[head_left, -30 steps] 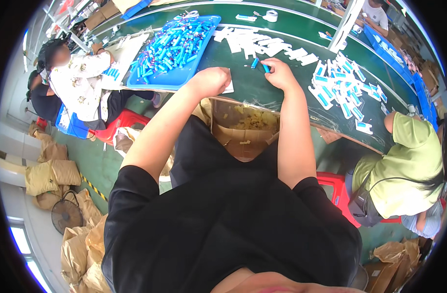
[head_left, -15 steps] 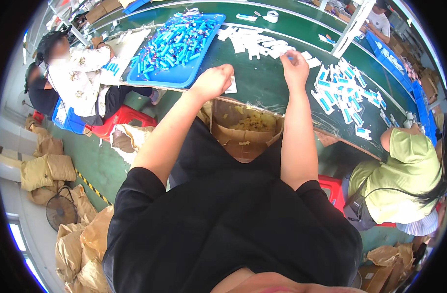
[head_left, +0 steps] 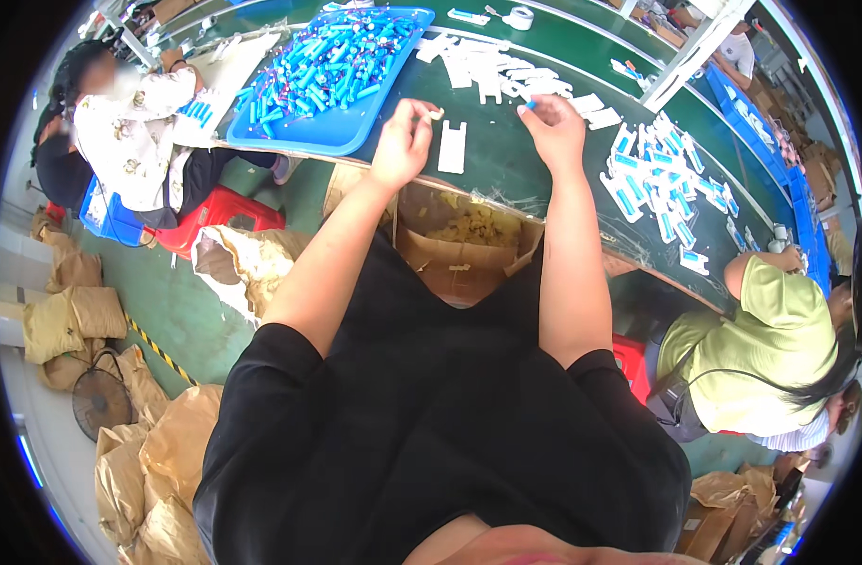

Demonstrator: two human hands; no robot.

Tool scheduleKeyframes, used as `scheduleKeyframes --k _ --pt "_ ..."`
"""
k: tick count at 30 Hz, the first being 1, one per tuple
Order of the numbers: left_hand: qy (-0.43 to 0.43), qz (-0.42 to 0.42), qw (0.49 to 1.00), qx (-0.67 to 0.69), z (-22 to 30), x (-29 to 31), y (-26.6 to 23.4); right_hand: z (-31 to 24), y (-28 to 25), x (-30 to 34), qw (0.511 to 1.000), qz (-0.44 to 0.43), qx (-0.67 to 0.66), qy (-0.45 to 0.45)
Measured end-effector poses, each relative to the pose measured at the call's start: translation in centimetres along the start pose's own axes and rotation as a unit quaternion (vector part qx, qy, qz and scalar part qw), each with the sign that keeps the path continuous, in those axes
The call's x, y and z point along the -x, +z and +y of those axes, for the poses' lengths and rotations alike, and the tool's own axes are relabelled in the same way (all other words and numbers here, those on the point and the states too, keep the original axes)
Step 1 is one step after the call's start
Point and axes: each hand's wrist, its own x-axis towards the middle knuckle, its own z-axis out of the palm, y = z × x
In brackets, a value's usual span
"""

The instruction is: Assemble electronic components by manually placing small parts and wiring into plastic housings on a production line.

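Note:
My left hand is over the green table edge, right of the blue tray. Its fingers are pinched, and a small pale-yellow piece shows at the tips. Between my two hands a flat white plastic part with a notched end lies on the table. My right hand is closed in a pinch beside the pile of white plastic parts. A speck of blue shows at its fingertips, too small to name. The tray holds many blue cylindrical cells with thin wires.
White parts fitted with blue cells are heaped to the right. Below the table edge stands a cardboard box with yellow scraps. One person sits at left, another in a lime shirt at right. A tape roll lies at the back.
My left hand has drawn back to the left, uncovering the white part on the table. The small yellow piece now shows at its fingertips. My right hand has shifted slightly left.

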Motion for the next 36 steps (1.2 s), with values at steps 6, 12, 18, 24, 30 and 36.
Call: scheduleKeyframes --k 6,12,18,24,30,36 --pt "-0.003 0.135 0.991 0.017 -0.6 1.0 0.2 -4.3 2.2 2.5 0.965 -0.208 -0.061 -0.148" --pt "0.028 0.167 0.985 -0.027 -1.0 1.2 0.1 -5.3 3.6 3.7 0.942 -0.298 -0.011 -0.156" --pt "0.019 0.157 0.985 -0.067 -0.5 1.3 0.3 -5.2 3.8 3.6 0.926 -0.337 0.017 -0.167" --pt "0.031 0.171 0.983 -0.063 -1.1 1.4 -0.2 -5.7 4.0 4.0 0.916 -0.346 0.025 -0.202" --pt "-0.071 0.144 0.914 0.372 5.7 7.0 2.1 -4.4 2.8 4.0 0.928 -0.332 -0.002 -0.169" --pt "-0.006 -0.234 0.972 -0.031 4.5 13.8 2.2 -2.1 3.8 2.6 0.928 -0.349 -0.129 -0.023"
